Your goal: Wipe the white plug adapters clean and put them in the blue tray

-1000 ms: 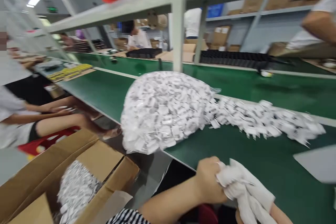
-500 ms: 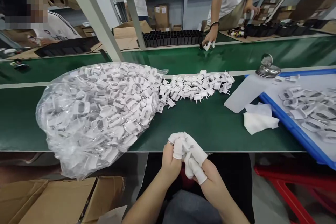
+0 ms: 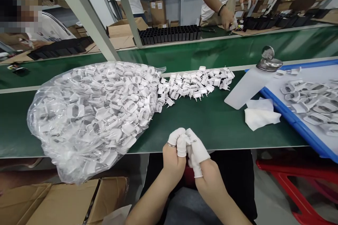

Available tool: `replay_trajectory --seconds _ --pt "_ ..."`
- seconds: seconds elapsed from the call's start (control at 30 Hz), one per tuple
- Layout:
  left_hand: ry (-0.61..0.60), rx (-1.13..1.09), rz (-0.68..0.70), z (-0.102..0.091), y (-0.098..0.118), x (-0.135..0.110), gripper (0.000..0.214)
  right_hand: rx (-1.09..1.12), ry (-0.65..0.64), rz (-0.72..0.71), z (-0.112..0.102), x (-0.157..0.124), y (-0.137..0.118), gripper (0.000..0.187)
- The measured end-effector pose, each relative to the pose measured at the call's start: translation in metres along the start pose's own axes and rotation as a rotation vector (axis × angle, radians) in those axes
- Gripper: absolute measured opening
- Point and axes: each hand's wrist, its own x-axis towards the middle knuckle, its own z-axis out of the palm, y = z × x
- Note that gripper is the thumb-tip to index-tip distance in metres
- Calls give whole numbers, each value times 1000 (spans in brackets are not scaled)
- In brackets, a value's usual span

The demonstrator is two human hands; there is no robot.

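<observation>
My left hand (image 3: 175,149) and my right hand (image 3: 198,154), both with white cloth finger covers, meet at the bench's front edge. Between them they pinch a white plug housing (image 3: 188,139); its metal pins stick out to the right, and my fingers cover most of it. Beyond my hands lies a loose heap of white plug housings (image 3: 194,84). To the left, a large clear plastic bag (image 3: 39,112) bulges with many more of the same. On the right, a whitish bottle (image 3: 241,89) with a metal top leans by a folded white cloth (image 3: 261,117).
A blue-rimmed tray (image 3: 293,123) at the right holds more white housings. Cardboard boxes (image 3: 68,200) stand below left, a red stool (image 3: 285,172) below right. Across the green divider, co-workers stand or sit near black trays (image 3: 170,34). A metal post (image 3: 84,14) slants at upper left.
Both hands still hold the plug housing, with the right fingers shifted around it. The view has moved slightly. The co-worker opposite has moved a hand rightward toward the small parts.
</observation>
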Motion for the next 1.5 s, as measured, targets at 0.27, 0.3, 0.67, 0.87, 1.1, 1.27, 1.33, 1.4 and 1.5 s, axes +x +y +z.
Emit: replay_trajectory --seconds 0.27,0.3,0.67,0.87,1.1,1.27,1.33,1.4,1.5 --pt "45 403 256 7 6 -1 25 -425 35 10 -6 10 -8 28" --pt "36 418 261 7 5 1 27 -436 52 -12 -6 9 -8 28" --pt "-92 261 177 -2 -4 -1 31 -344 105 -130 -10 4 -8 40" --pt "-174 37 -155 -6 -7 5 35 -70 14 -107 -8 -6 -4 32" --pt "-553 -697 -591 -20 -9 14 37 735 -219 226 -23 2 17 26" --pt "-591 -743 -841 -16 -12 16 36 747 -486 147 -20 19 10 18" --pt "-620 -708 -847 -15 -12 16 28 615 -504 151 -17 20 11 15" --pt "-641 -679 -851 -14 -12 16 23 567 -494 165 -15 19 14 14" --pt "-727 -671 -869 -15 -9 17 20 741 -528 151 -16 14 23 17"
